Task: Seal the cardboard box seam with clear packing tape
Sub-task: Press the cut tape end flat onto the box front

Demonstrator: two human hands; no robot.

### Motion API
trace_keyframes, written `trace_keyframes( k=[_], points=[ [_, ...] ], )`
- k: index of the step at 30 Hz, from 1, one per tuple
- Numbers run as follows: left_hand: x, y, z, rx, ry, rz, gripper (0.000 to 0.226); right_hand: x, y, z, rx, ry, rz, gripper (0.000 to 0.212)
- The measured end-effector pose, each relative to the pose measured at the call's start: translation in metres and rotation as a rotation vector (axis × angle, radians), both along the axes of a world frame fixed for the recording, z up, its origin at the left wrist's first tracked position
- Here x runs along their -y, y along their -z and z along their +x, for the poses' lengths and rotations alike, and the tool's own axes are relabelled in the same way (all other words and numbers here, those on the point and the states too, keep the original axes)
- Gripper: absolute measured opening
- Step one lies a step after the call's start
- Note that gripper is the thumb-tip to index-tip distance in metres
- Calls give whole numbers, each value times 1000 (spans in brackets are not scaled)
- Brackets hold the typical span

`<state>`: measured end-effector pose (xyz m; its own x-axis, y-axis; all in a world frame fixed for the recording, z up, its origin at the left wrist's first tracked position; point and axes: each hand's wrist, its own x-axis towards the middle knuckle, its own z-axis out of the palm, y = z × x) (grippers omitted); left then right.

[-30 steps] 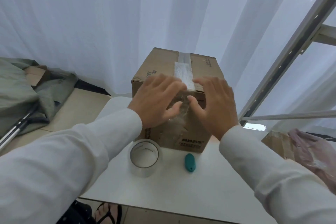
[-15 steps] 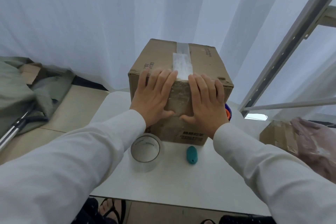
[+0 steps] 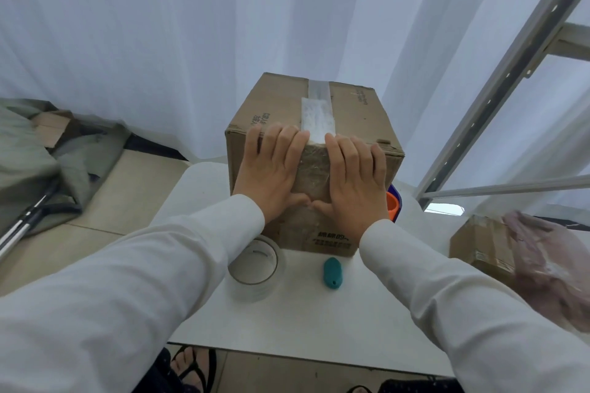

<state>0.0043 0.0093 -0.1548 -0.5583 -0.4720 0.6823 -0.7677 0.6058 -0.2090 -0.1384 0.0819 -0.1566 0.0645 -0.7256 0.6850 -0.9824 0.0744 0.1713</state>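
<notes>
A brown cardboard box (image 3: 357, 115) stands on a white table (image 3: 306, 322). A strip of clear tape (image 3: 316, 115) runs along its top seam and down over the near face. My left hand (image 3: 271, 172) and my right hand (image 3: 352, 179) lie flat on the near face, one on each side of the strip, fingertips at the top edge, thumbs nearly meeting below. Neither hand holds anything. The roll of clear packing tape (image 3: 255, 266) lies on the table in front of the box, beside my left sleeve.
A teal cutter (image 3: 332, 273) lies on the table near the box. An orange and blue object (image 3: 393, 202) peeks out behind the box's right side. A metal frame (image 3: 498, 96) rises at right, with a second box (image 3: 479, 242) and pink plastic (image 3: 549, 265) below. Green cloth lies on the floor at left.
Both hands went from cupped around the tape at the front top edge to lying flat on the near face, spread apart on either side of the strip.
</notes>
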Motion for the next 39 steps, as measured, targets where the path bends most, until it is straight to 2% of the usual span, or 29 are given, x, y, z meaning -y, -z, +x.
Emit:
trace_keyframes(
  k=[8, 12, 14, 17, 20, 23, 32, 35, 37, 39],
  points=[
    [-3, -5, 6, 114, -41, -3, 119, -8, -7, -8, -28, -39, 95, 105],
    [-2, -11, 14, 144, 5, 1, 119, -12, -15, -6, -26, -27, 130, 103],
    [0, -16, 18, 146, 51, -4, 111, -14, -25, -3, 31, -33, 145, 88],
    [-3, -27, 18, 75, 78, 29, 74, -12, -40, 8, 148, -6, 119, 55],
    [-8, -40, 11, 56, 39, 111, 50, -3, -47, 16, 233, 50, 123, 45],
    [-8, -47, 10, 52, 74, 204, 47, 1, -50, 15, 230, 29, 162, 40],
    [-8, -56, 15, -5, 201, 310, 39, -7, -61, 6, 258, -123, 227, 23],
    [-7, -57, 12, 19, 223, 362, 39, -10, -67, 5, 261, -109, 291, 27],
    [-6, -60, 11, 49, 236, 404, 43, -11, -71, 5, 242, -78, 365, 42],
    [-6, -65, 11, 76, 227, 476, 57, -9, -75, 4, 218, -50, 444, 62]
  ],
)
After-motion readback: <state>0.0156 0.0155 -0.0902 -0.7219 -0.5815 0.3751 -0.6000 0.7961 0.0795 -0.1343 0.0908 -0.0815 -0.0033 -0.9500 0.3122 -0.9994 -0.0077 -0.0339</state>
